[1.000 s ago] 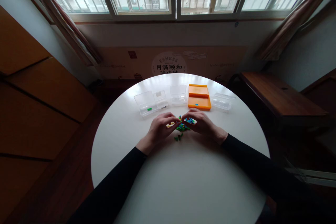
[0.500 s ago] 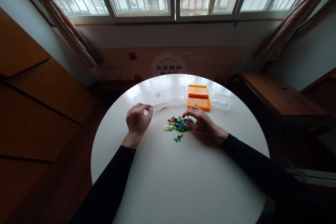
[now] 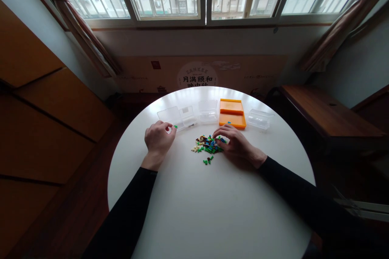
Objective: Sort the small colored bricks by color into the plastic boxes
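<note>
My left hand [image 3: 159, 141] is pinched at the fingertips, with a small green toy brick [image 3: 175, 126] showing at the tips. It hovers at the near edge of a clear plastic box [image 3: 169, 115] whose lid is open. My right hand [image 3: 237, 142] reaches over a pile of tiny bricks [image 3: 209, 145] in green, blue, brown and cream. Its fingers curve down at the right side of the pile, with a gap between thumb and forefinger; the bricks under them are partly hidden. Several green and brown bricks [image 3: 208, 161] lie just in front of the pile.
Behind the pile stand an open clear box [image 3: 208, 116], an orange box [image 3: 232, 119] with a blue piece in it, and another clear box [image 3: 259, 119] at the right. All rest on a round white table [image 3: 221, 210]. A wooden desk [image 3: 328, 109] stands to the right.
The view has shifted slightly. The green brick at my left fingertips shows more clearly. My right hand stays at the pile, with its fingers moving only slightly.
</note>
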Tool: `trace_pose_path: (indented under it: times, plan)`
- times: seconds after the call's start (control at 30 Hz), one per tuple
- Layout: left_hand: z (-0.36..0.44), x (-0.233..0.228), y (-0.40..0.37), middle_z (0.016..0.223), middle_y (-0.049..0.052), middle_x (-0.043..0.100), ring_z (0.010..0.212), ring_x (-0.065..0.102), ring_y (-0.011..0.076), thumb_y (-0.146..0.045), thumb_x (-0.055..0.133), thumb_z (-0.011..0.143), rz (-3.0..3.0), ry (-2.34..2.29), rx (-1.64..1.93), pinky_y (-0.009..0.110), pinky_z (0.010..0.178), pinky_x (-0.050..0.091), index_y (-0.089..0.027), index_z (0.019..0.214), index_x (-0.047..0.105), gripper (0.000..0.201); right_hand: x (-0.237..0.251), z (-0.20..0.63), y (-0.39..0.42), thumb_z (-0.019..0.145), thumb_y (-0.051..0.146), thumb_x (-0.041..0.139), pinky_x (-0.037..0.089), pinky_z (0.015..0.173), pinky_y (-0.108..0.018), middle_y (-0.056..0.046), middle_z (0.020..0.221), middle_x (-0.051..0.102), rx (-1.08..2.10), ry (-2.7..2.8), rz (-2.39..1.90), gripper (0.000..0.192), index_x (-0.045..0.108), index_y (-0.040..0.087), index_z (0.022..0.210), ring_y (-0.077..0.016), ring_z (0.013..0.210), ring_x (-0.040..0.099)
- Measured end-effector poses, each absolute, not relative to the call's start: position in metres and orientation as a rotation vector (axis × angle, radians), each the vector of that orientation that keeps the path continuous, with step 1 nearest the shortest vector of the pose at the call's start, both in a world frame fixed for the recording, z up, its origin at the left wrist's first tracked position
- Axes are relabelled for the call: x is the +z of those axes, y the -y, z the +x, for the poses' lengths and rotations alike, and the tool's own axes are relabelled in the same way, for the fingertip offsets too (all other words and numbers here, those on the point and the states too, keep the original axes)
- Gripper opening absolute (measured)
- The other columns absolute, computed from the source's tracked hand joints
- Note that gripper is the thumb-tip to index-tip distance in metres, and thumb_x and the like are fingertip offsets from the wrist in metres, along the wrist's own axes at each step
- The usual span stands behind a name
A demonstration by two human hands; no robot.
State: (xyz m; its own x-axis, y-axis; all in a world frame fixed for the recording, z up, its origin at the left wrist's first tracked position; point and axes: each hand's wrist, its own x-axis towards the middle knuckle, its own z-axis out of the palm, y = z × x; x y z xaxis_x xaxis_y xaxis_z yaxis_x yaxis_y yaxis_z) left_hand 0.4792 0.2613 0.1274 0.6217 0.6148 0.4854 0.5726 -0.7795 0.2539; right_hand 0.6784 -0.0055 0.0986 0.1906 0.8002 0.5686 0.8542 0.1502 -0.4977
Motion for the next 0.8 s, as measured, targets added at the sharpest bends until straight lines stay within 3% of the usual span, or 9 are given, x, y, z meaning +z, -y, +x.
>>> trace_pose_path:
  times: [0.37,0.53,0.8]
  plan:
    - [0.48,0.13,-0.257,0.092,0.006,0.076,0.087,0.068,0.0281,-0.036,0.068,0.099,2.73,-0.967,0.932,0.044,0.088,0.048,-0.022,0.089,0.081,0.021,0.1,0.676,0.008,0.097,0.014,0.077,0.059,0.091,-0.043,-0.006,0.11,0.081,-0.036,1.628,-1.6,0.016,0.077,0.026,0.108,-0.0266,0.101,0.07]
    - [0.486,0.128,-0.235,0.091,0.005,0.074,0.083,0.068,0.0232,-0.034,0.066,0.102,2.704,-0.668,1.016,0.04,0.087,0.05,-0.022,0.088,0.08,0.023,0.102,0.675,0.01,0.096,0.016,0.079,0.059,0.091,-0.043,-0.006,0.113,0.08,-0.006,1.743,-1.583,0.017,0.078,0.027,0.107,-0.0263,0.102,0.07]
    - [0.49,0.121,-0.208,0.092,0.005,0.075,0.083,0.069,0.0205,-0.032,0.069,0.102,2.615,-0.099,0.839,0.036,0.079,0.053,-0.024,0.097,0.083,0.016,0.107,0.671,0.011,0.102,0.028,0.079,0.06,0.09,-0.043,-0.007,0.117,0.078,0.014,1.812,-1.551,0.019,0.078,0.031,0.12,-0.0259,0.103,0.07]
